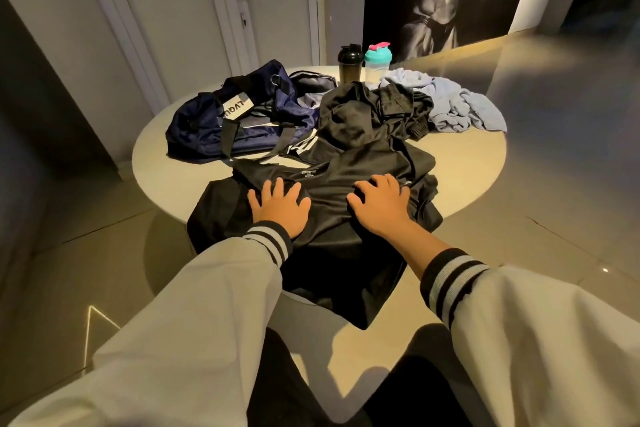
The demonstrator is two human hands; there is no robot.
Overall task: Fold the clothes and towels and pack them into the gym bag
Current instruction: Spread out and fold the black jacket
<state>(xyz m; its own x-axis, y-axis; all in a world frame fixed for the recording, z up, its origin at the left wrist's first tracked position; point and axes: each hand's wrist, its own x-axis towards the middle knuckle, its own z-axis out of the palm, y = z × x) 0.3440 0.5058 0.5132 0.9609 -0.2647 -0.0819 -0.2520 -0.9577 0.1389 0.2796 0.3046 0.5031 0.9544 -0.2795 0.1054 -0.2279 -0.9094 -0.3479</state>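
Head cam looked down over a round table [485,163] from where the person stood, and I'm going left to right. The navy gym bag [221,121] sat on the far left part of the tabletop with its top gaping and its handles flopped over; nothing I could make out was packed in it yet. Nearer and centre, a black shirt [329,191] lay spread out with its neck label pointing away from the person and its hem draped off the near edge; so its long axis ran straight out from the body. The left hand [280,206] lay flat on it with fingers splayed wide; the right hand [381,201] pressed down just beside it, fingers spread and a bit bent at the tips; neither one gripped any cloth. Looked to me like smoothing before a fold, so early days. The bag lay up and to the left of both hands, so the left hand was the nearer one for packing. Behind the shirt was a heap of black clothes [363,114]; past that a black shaker [350,62] and a teal shaker [376,61] stood side by side; far right lay a crumpled pale blue towel [460,100], unfolded.
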